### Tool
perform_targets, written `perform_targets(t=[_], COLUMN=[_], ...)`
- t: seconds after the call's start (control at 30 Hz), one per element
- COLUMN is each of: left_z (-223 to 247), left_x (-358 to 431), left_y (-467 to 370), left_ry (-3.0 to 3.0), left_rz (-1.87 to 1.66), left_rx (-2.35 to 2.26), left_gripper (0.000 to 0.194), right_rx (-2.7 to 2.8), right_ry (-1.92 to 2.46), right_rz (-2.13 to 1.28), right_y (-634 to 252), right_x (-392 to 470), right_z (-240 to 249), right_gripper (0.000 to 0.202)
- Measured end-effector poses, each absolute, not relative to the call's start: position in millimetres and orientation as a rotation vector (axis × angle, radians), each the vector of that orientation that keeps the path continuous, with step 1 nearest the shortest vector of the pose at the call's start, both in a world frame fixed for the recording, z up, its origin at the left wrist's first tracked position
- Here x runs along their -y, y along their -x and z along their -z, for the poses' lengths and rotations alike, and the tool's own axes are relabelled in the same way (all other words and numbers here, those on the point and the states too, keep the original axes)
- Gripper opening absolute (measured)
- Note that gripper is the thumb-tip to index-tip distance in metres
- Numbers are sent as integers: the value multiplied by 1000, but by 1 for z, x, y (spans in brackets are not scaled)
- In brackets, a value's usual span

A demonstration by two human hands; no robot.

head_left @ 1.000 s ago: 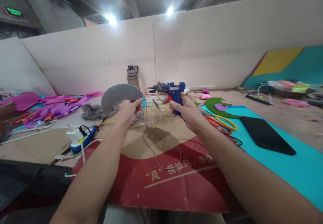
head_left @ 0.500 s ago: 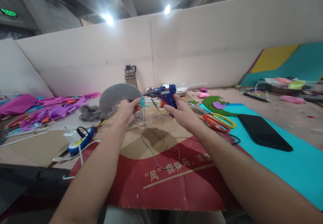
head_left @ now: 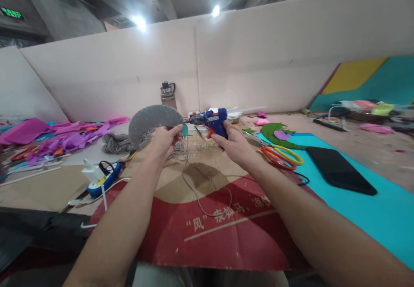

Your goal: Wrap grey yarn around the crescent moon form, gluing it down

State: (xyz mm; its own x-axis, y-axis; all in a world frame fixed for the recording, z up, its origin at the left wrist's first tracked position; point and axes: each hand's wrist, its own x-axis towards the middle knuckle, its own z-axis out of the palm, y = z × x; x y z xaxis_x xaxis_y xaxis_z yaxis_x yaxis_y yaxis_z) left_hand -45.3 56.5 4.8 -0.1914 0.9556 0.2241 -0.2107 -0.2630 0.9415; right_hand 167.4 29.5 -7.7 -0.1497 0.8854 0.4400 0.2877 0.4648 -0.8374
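Note:
A curved grey piece wound with yarn [head_left: 152, 121], teal at its right tip, is pinched near that tip by my left hand [head_left: 168, 139]. From it a loose strand of grey yarn [head_left: 190, 187] hangs down and loops over the cardboard. My right hand [head_left: 235, 142] wraps round the handle of a blue hot glue gun [head_left: 215, 121] with an orange trigger. The nozzle points left, close to the teal tip; whether they touch I cannot tell. A clear glue stick [head_left: 249, 109] sticks out of the gun's back.
Red-and-brown cardboard [head_left: 223, 235] lies under my hands. At left are a blue power strip [head_left: 103, 182], a grey yarn bundle [head_left: 115, 144] and purple scraps [head_left: 77, 138]. At right are scissors [head_left: 281, 157], a black phone-like slab [head_left: 339, 170] and a turquoise sheet [head_left: 365, 218]. A bottle [head_left: 168, 95] stands behind.
The grey piece has shifted very slightly up and right in my left hand. The glue gun stays almost where it was, still in my right hand.

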Motion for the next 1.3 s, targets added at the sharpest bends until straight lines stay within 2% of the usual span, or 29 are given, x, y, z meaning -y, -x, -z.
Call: perform_targets(t=[1.3], left_z=[-8], left_x=[-53], left_y=[43], left_ry=[-1134], left_rz=[-1589], left_rx=[-1008], left_gripper=[20], right_rx=[1646], right_ry=[981], right_rz=[-747], right_y=[-166], right_x=[-27], right_z=[2], right_gripper=[42])
